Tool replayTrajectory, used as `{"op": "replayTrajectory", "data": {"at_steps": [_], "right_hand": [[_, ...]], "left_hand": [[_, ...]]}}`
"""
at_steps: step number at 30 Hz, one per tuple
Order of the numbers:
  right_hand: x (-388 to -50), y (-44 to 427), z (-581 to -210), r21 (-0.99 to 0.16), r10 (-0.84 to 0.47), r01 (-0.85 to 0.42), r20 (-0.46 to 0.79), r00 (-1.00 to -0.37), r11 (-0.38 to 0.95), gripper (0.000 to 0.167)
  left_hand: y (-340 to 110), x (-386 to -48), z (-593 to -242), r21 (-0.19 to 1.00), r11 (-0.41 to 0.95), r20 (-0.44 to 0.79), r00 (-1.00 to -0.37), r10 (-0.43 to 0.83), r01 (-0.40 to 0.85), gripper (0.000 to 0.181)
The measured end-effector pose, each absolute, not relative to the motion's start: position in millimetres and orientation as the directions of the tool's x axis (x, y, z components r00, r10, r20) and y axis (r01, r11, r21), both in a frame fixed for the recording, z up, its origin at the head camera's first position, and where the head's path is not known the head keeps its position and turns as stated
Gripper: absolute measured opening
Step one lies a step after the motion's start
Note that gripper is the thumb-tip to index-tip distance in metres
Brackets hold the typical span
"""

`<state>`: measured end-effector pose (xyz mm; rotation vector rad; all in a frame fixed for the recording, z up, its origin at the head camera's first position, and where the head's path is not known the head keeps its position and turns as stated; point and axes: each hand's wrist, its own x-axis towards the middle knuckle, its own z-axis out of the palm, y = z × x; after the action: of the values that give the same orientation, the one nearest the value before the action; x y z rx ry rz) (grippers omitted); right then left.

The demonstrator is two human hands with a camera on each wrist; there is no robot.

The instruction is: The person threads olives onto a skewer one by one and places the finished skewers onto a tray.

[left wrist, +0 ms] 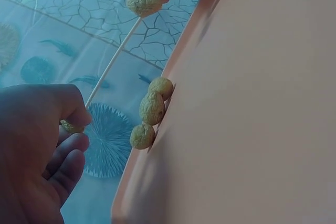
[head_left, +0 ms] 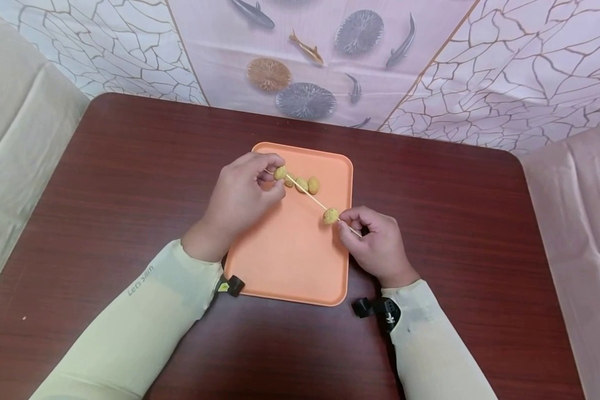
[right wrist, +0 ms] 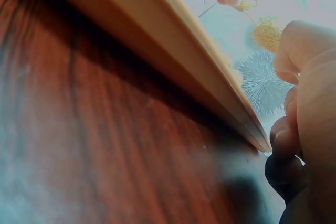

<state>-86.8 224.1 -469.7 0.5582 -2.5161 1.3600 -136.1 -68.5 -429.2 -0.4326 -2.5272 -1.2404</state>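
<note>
A thin pale skewer [head_left: 307, 193] slants between the two hands above an orange tray [head_left: 285, 255]. My left hand [head_left: 242, 191] pinches a wrinkled yellow ball [head_left: 280, 173] at the skewer's upper-left end; its fingers partly cover that ball in the left wrist view. With thumb and fingertips my right hand [head_left: 377, 239] grips the skewer near its lower-right end. Just beyond those fingertips, a second wrinkled yellow ball [head_left: 330, 216] is threaded on the skewer. Three similar loose balls [left wrist: 152, 108] lie in a row on the tray near its far edge, beside the left hand.
The tray sits on a dark reddish-brown wooden table [head_left: 445, 200]. A patterned cloth [head_left: 305, 61] hangs behind the table, with plain pale cloth [head_left: 10, 139] at the left side. Black wrist cameras [head_left: 375, 310] are strapped over both pale sleeves.
</note>
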Motion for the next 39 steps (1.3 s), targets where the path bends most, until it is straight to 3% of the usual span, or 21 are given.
{"op": "replayTrajectory", "data": {"at_steps": [39], "right_hand": [[-85.7,221.7,-470.8,-0.762,-0.207,-0.490,0.445,-0.871,0.423,0.006]], "left_hand": [[-40.0,-112.7,-415.6,0.628,0.583,0.423,-0.855,0.301,0.516,0.026]]}}
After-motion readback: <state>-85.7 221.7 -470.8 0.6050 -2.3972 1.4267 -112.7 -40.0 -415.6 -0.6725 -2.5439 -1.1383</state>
